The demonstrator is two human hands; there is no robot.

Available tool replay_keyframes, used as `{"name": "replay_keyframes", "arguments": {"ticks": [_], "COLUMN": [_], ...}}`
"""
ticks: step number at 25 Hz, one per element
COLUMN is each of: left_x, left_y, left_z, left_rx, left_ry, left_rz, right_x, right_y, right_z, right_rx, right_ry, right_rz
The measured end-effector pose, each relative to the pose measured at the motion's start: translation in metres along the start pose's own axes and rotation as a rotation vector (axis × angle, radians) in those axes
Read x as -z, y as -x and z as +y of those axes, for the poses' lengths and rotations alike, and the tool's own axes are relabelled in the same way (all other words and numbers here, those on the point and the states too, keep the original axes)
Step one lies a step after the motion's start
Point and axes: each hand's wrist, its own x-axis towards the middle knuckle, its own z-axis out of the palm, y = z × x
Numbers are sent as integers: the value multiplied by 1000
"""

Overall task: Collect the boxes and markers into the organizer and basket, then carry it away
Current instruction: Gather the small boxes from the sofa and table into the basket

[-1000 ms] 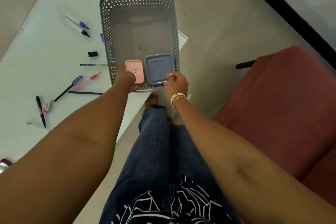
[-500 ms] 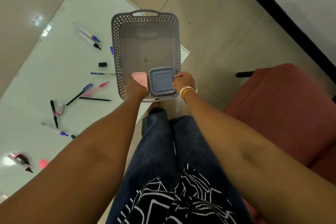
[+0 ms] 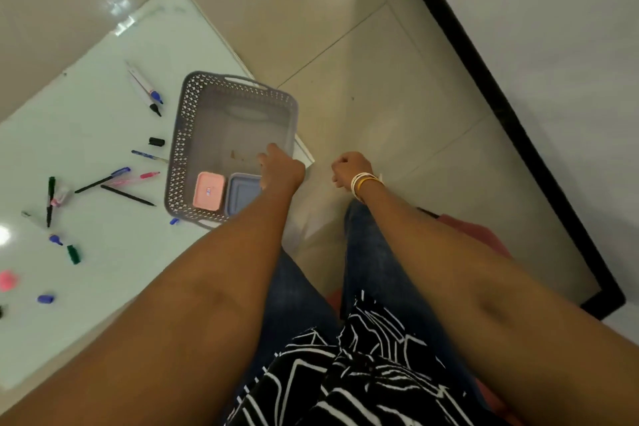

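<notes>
The bench (image 3: 103,287) is seen carrying the grey basket (image 3: 183,149) at its right corner, with the pink box (image 3: 208,191) and blue box (image 3: 243,191) already lying inside at the near end. The markers (image 3: 117,180) are scattered left of the basket, long axes mostly pointing toward it. The left grip (image 3: 281,171) is held loosely curled and empty over the basket's right wall, nearer the markers; the right grip (image 3: 349,169) is curled, empty, off the bench.

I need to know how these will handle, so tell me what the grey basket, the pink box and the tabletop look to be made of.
Grey basket: likely moulded plastic, matte; perforated lattice walls and cut-out handles in one piece.
Pink box: probably plastic, smooth with a slight sheen; rounded corners and a raised lid rim.
Tabletop: perhaps glass or gloss laminate; pale and mirror-like, reflecting ceiling lights. Which one, I cannot tell.
</notes>
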Motion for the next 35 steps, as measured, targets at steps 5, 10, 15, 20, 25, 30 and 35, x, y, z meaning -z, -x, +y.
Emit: {"name": "replay_keyframes", "arguments": {"ticks": [5,10,15,20,25,30,35], "left_x": [-16,-6,17,61,137,215,277], "left_y": [22,5,-51,-118,-176,-254,-346], "left_z": [99,183,240,294,347,388,414], "left_rx": [74,34,52,118,98,150,274], "left_ry": [133,244,279,311,388,495,580], "left_rz": [23,47,16,-40,-32,20,10], "right_x": [116,185,208,232,260,260,238], "right_y": [-27,-65,-107,-150,-189,-250,-320], "right_z": [-2,-61,-150,-243,-349,-468,-567], "right_rx": [32,91,157,73,119,213,262], "right_ry": [78,127,179,105,150,244,474], "right_rz": [10,18,-46,-95,-92,-117,-175]}}
